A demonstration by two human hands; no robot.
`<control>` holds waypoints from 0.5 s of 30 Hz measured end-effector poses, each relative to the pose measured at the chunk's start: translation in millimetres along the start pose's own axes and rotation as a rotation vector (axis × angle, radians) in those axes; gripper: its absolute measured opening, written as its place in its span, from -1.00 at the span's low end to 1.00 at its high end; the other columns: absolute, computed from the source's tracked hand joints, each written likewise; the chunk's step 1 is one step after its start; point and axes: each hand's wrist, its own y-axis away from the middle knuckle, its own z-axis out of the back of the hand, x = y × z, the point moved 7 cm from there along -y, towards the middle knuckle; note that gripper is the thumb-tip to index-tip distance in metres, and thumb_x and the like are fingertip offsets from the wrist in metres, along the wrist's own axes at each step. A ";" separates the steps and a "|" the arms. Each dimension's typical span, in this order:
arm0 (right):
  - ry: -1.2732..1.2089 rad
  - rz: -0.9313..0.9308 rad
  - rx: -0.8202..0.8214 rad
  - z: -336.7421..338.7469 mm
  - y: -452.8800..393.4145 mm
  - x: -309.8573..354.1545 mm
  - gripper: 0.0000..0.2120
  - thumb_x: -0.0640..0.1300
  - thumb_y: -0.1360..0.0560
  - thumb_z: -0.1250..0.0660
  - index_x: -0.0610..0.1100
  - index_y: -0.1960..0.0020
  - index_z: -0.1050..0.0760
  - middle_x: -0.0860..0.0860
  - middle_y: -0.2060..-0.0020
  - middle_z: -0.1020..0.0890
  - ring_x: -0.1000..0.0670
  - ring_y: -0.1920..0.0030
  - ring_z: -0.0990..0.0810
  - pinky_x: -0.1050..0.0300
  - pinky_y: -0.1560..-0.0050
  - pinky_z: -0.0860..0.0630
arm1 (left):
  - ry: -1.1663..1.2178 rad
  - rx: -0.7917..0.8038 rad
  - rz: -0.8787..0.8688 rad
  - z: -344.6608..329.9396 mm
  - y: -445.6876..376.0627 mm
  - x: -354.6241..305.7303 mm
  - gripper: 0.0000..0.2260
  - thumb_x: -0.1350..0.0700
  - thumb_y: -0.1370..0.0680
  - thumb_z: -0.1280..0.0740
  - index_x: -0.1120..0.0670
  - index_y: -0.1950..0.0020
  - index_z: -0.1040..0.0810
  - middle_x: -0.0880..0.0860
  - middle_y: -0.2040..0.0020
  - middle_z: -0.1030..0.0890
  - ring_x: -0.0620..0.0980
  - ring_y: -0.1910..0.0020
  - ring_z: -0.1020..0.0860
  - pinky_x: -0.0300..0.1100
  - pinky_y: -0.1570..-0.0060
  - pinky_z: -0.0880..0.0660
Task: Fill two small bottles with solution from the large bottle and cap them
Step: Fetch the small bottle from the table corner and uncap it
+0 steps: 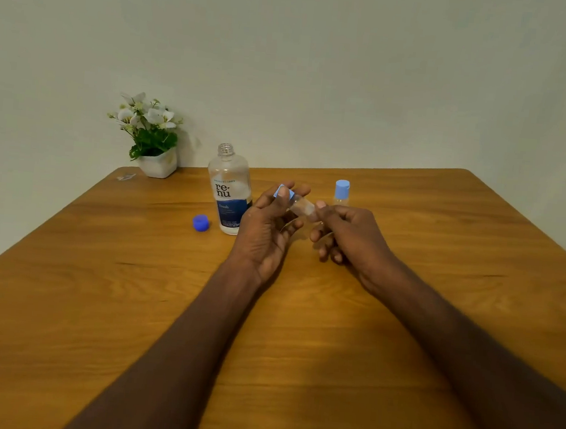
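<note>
The large clear bottle [229, 192] with a blue "re-nu" label stands open and upright at the table's middle back. Its dark blue cap [200, 223] lies on the table to its left. I hold one small clear bottle [302, 207] tilted above the table between both hands. My left hand [268, 226] pinches the bottle's light blue cap [285, 192]. My right hand [345, 231] grips the bottle's body. A second small bottle [341, 192] with a light blue cap on it stands upright just behind my right hand.
A white pot of white flowers [153, 134] sits at the wooden table's [298, 335] back left corner, against the wall. A small clear scrap [126, 177] lies near that corner.
</note>
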 end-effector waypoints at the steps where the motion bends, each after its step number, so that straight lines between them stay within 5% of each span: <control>1: -0.028 -0.028 -0.005 1.5 -1.7 -1.6 -0.69 0.10 -0.64 -0.34 -0.14 -0.05 -0.66 -0.08 0.30 -0.70 0.02 0.46 -0.58 0.24 0.55 -0.37 | -0.020 -0.017 -0.004 1.4 -1.8 1.3 -0.82 0.10 -0.66 -0.33 0.09 -0.24 -0.60 0.13 -0.28 -0.67 0.05 -0.17 -0.60 -0.08 -0.12 -0.49; 6: -0.132 -0.068 0.001 4.2 -4.8 -5.7 -0.69 0.07 -0.58 -0.43 -0.20 -0.02 -0.68 -0.12 0.32 -0.69 0.00 0.40 -0.61 0.20 0.44 -0.52 | -0.054 -0.152 -0.046 10.0 -6.5 7.6 -0.75 0.13 -0.62 -0.39 0.18 -0.27 -0.62 0.09 -0.11 -0.74 -0.03 -0.01 -0.67 -0.20 0.10 -0.61; 15: -0.083 0.055 -0.040 1.0 0.0 -0.3 -0.80 -0.04 -0.58 -0.43 -0.15 -0.10 -0.69 -0.11 0.28 -0.70 -0.03 0.32 -0.65 0.17 0.31 -0.60 | -0.082 -0.199 -0.037 12.4 -4.7 6.2 -0.73 0.08 -0.63 -0.39 0.16 -0.28 -0.63 0.02 -0.09 -0.75 -0.09 0.04 -0.66 -0.15 0.04 -0.63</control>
